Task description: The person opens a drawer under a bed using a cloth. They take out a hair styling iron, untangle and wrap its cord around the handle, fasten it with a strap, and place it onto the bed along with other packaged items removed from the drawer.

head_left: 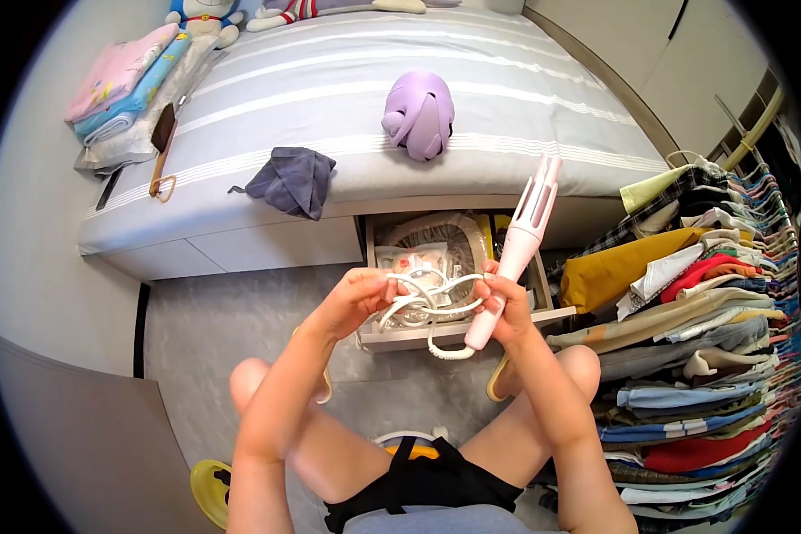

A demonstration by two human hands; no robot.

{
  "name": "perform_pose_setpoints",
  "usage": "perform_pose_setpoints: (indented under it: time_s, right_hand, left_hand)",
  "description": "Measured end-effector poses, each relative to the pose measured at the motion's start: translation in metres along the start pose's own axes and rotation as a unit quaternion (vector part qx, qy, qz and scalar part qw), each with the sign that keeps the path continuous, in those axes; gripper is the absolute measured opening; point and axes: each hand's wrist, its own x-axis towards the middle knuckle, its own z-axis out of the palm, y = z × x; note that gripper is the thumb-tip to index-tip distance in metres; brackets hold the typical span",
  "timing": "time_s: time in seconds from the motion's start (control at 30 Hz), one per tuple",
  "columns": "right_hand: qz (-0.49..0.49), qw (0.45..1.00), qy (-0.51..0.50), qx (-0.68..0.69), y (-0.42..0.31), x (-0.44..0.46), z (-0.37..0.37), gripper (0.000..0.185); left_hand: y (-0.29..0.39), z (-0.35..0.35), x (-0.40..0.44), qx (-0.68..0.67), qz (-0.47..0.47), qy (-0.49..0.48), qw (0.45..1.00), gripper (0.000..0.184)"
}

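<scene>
A pale pink hair curler [517, 253] with a slotted barrel is gripped by its handle in my right hand [507, 310], barrel pointing up and away. My left hand [361, 299] is closed on its white cord [416, 303], which hangs in loose loops between both hands. Part of the cord also passes through my right fingers. The cord's coiled end joins the bottom of the handle. Both hands are over an open drawer [387, 336] under the bed, holding plastic-wrapped items [423, 256] partly hidden by the cord.
On the bed [347, 116] lie a purple rounded object [418, 116], a dark folded cloth [295, 182] and stacked bedding [129, 84]. A dense rack of hanging clothes [685, 374] stands close on the right. A yellow round object [206, 492] is at lower left.
</scene>
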Motion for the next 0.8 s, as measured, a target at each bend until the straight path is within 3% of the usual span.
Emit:
perform_pose_setpoints:
  time_s: [0.1,0.13,0.23,0.3,0.37,0.43,0.5,0.6,0.63,0.7,0.8]
  right_hand:
    - [-0.003,0.998,0.029,0.063,0.006,0.004,0.003,0.018]
    - [0.014,0.998,-0.006,0.054,0.006,0.005,-0.002,0.023]
    - [0.149,0.986,-0.057,-0.039,0.001,0.008,0.0,0.031]
    - [0.141,0.972,0.023,-0.188,0.009,0.007,0.016,0.041]
    - [0.127,0.966,0.013,-0.226,0.017,0.008,0.017,0.043]
    - [0.184,0.966,-0.047,-0.173,0.02,0.009,0.017,0.046]
    - [0.236,0.964,-0.051,-0.115,0.021,0.011,0.018,0.044]
    - [0.296,0.94,-0.05,-0.16,0.033,0.025,-0.001,0.034]
    - [0.291,0.937,-0.027,-0.193,0.041,0.028,-0.007,0.027]
    - [0.312,0.939,-0.052,-0.135,0.041,0.031,-0.01,0.02]
    - [0.259,0.96,-0.027,-0.106,0.03,0.027,-0.008,0.017]
  left_hand:
    - [0.004,-0.001,0.005,-0.033,-0.008,0.03,0.999,0.018]
    - [0.008,0.007,0.005,-0.016,-0.005,0.063,0.998,0.013]
    - [-0.003,0.008,0.006,0.07,-0.019,0.129,0.989,0.011]
    - [-0.013,0.01,0.006,0.091,-0.028,0.094,0.991,0.011]
    - [-0.015,0.013,0.006,0.107,-0.031,0.065,0.992,0.014]
    - [-0.01,0.016,0.006,0.102,0.006,0.059,0.993,0.015]
    - [-0.01,0.018,0.006,0.11,0.023,0.052,0.992,0.016]
    - [-0.014,0.022,0.006,0.153,0.017,0.027,0.988,0.015]
    - [-0.014,0.023,0.005,0.158,0.006,0.016,0.987,0.014]
    - [-0.012,0.025,0.003,0.137,-0.003,0.026,0.99,0.012]
    - [-0.005,0.013,-0.006,0.073,-0.005,0.028,0.997,0.018]
